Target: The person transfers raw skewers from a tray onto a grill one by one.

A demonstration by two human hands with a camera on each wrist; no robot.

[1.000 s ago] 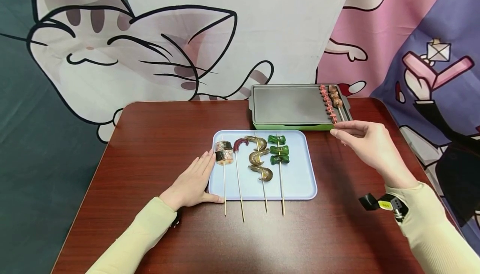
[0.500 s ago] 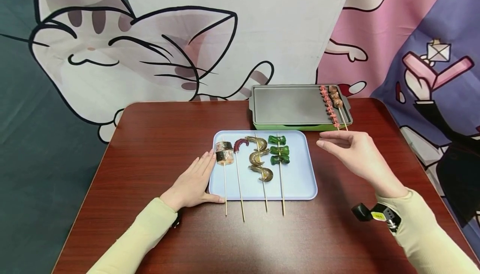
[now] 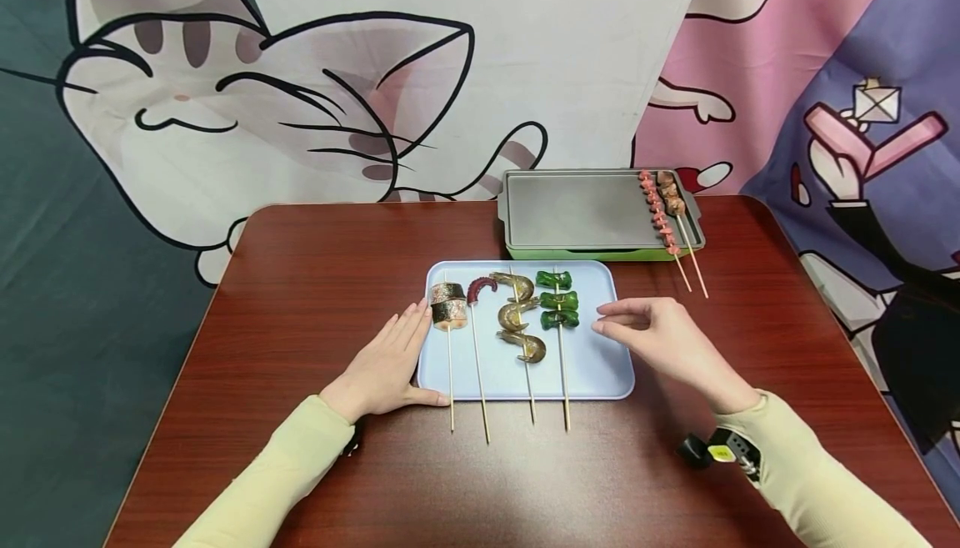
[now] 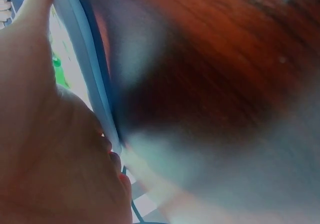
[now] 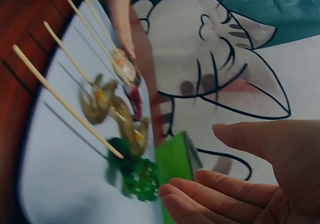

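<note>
Reaching over the blue tray (image 3: 600, 364), the right hand (image 3: 660, 339) hovers with fingers loosely extended and thumb apart, holding nothing; its fingertips (image 3: 600, 327) sit just beside the green pepper skewer (image 3: 558, 302), the rightmost of four skewers on the tray. The left hand (image 3: 386, 364) lies flat and relaxed on the table (image 3: 300, 281), fingers straight, its edge touching the tray's left rim — the left wrist view confirms skin against the blue rim (image 4: 95, 83) but is too blurred for more. To the left of the pepper skewer lie the shrimp skewer (image 3: 517, 319), the octopus skewer (image 3: 480, 289) and the fish roll skewer (image 3: 448, 304); all four sticks overhang the near rim of the tray. Two meat skewers (image 3: 663, 206) already rest at the right end of the grill pan (image 3: 577, 210) behind the tray. For a clean pickup, the judgement is to pinch the bare stick below the peppers rather than the food itself, and to lift straight up before moving sideways — the shrimp skewer lies close alongside and could be dragged. Steady pressure from the left hand should keep the tray from sliding. Keeping the stick level should prevent the pepper pieces from shifting along it.
</note>
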